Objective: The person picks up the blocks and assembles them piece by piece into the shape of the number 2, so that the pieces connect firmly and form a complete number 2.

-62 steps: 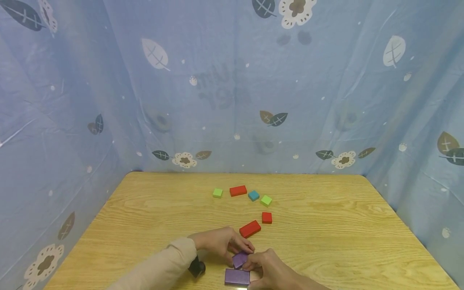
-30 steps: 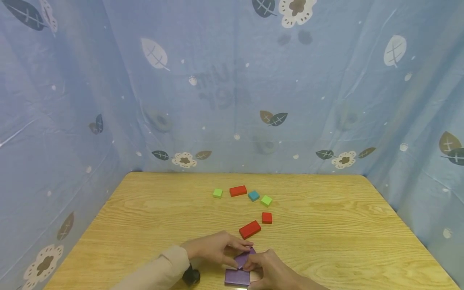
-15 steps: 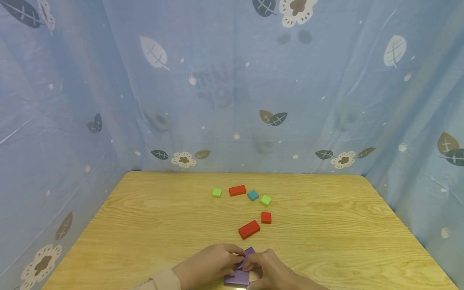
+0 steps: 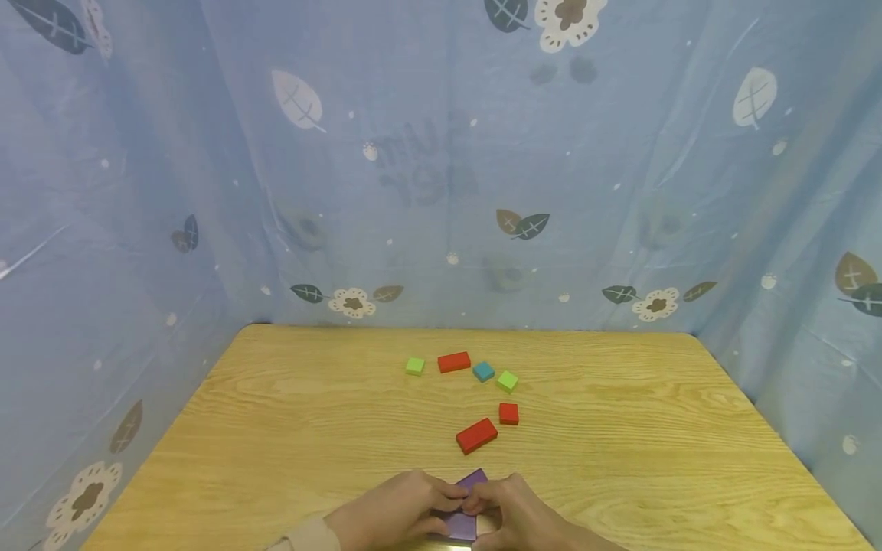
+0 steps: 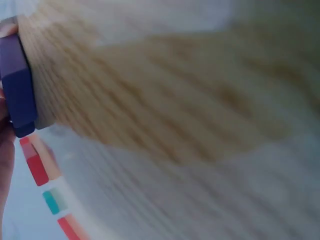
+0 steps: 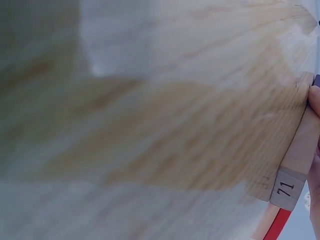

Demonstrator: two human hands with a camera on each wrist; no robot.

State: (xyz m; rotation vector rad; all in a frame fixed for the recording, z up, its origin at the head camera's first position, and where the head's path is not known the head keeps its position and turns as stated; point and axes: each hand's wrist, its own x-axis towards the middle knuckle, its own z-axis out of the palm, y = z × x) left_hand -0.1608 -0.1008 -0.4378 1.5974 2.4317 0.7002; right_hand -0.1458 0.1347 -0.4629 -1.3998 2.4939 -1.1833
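Note:
My left hand and right hand meet at the near edge of the table. Between them lie a purple rectangular block and, just beyond it, a slanted purple block partly covered by fingers. In the left wrist view, left fingers grip a purple block at the left edge. My right thumb and forefinger pinch a plain wooden block, whose end bears the number 71. How the blocks touch under the fingers is hidden.
Beyond the hands lie a red rectangular block and a red square block. Farther back are a green block, another red block, a blue block and a second green block. A blue patterned curtain surrounds the table.
My left hand has come nearer to the body, from the farther purple block's edge down to the nearer one. The farther purple block has turned. My right hand stays in nearly the same place.

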